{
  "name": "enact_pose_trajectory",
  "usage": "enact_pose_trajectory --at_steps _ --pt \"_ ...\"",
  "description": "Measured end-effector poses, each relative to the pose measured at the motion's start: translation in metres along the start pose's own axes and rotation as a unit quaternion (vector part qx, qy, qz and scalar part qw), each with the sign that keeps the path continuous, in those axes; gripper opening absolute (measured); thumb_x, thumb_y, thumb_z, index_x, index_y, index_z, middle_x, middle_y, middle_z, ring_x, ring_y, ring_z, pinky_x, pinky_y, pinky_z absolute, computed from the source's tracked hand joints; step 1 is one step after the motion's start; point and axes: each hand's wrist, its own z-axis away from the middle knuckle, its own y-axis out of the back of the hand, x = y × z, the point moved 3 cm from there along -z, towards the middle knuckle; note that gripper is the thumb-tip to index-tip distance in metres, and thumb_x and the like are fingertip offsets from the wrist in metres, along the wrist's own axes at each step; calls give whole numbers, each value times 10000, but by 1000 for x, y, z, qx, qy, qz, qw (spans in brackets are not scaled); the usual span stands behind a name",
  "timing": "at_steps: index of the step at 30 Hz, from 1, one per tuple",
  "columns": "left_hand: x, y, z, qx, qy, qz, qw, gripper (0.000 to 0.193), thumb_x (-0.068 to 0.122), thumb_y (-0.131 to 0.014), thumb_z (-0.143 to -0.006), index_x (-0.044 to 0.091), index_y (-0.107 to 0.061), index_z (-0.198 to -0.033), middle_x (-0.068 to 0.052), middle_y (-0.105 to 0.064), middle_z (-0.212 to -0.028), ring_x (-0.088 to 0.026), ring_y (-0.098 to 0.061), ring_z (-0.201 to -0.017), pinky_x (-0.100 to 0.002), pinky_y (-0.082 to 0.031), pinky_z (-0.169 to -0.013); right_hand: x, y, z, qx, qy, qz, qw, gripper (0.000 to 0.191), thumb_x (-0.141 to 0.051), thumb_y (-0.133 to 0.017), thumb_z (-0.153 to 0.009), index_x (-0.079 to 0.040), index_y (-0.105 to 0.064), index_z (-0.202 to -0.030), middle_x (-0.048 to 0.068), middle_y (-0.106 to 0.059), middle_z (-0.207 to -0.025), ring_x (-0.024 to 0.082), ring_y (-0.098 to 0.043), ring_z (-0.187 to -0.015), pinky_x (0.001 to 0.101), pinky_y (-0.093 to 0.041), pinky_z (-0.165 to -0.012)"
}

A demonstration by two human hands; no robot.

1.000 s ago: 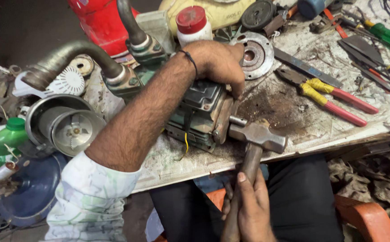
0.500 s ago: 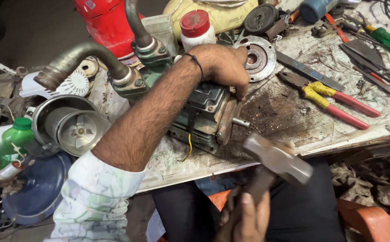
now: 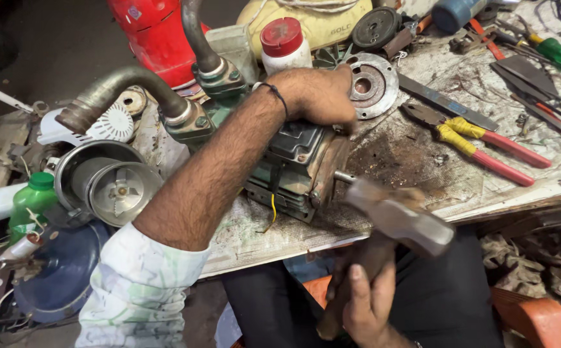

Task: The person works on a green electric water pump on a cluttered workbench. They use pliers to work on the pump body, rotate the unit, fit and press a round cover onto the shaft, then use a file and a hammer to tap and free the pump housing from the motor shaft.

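My left hand (image 3: 316, 96) presses down on top of a greenish pump motor (image 3: 293, 171) lying on the workbench, fingers curled over its far end. A short steel shaft (image 3: 343, 176) sticks out of the motor's end face toward me. My right hand (image 3: 365, 303) grips the wooden handle of a hammer (image 3: 399, 216). The hammer's steel head is blurred and sits right at the tip of the shaft. A thin yellow wire (image 3: 273, 209) hangs from the motor's side.
Red-and-yellow pliers (image 3: 480, 142), a flat file (image 3: 445, 102) and a round metal end cover (image 3: 372, 84) lie beyond the motor. Pipes (image 3: 123, 90), a red canister (image 3: 155, 35), a white red-capped bottle (image 3: 285, 45), a green bottle (image 3: 30, 203) and a metal housing (image 3: 106, 183) crowd the left.
The hammer drew back from the shaft toward the lower right, then swung in again and now meets the shaft tip. My left hand has stayed on the motor.
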Motion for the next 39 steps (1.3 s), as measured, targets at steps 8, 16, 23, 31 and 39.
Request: enact_pose_trajectory --at_steps 8,16,23,31,39 --pt "-10 -6 -37 68 -71 33 995 1159 839 -302 -877 -156 -330 -1473 -301 -503 -1469 -370 -508 -1384 -440 -373 -1159 -21 -2 -21 -1 6 26 1000 471 -130 -484 -985 -27 -322 -1415 103 -595 -792 143 -569 -546 269 -509 -457" --pt "-12 -11 -44 76 -97 24 992 1165 853 -176 -885 -131 -423 -1460 -324 -491 -1487 -395 -465 -1436 -441 -347 -1201 -31 -7 -33 -3 -27 44 999 408 -155 -503 -1022 -23 -354 -1379 106 -580 -783 166 -561 -523 286 -504 -454" --pt "-9 -13 -42 62 -100 43 992 1245 908 -130 -797 -93 -487 -1447 -324 -485 -1506 -414 -452 -1448 -464 -346 -1199 -37 -9 -42 11 -163 16 986 425 -198 -527 -947 -134 -404 -1349 90 -568 -718 167 -531 -468 298 -473 -381" --pt "-7 -9 -34 64 -91 50 992 1338 945 -123 -771 -174 -416 -1444 -359 -459 -1499 -433 -442 -1443 -483 -351 -1186 -48 -13 -50 23 -144 25 989 360 -244 -543 -970 -112 -438 -1289 83 -545 -731 167 -519 -495 299 -455 -398" --pt "-16 -14 -47 59 -84 39 994 1449 983 -94 -724 -250 -333 -1445 -398 -513 -1454 -419 -524 -1419 -462 -397 -1191 -49 -17 -46 90 -13 -51 995 346 -295 -540 -1017 -134 -426 -1301 68 -559 -773 152 -554 -533 294 -499 -440"
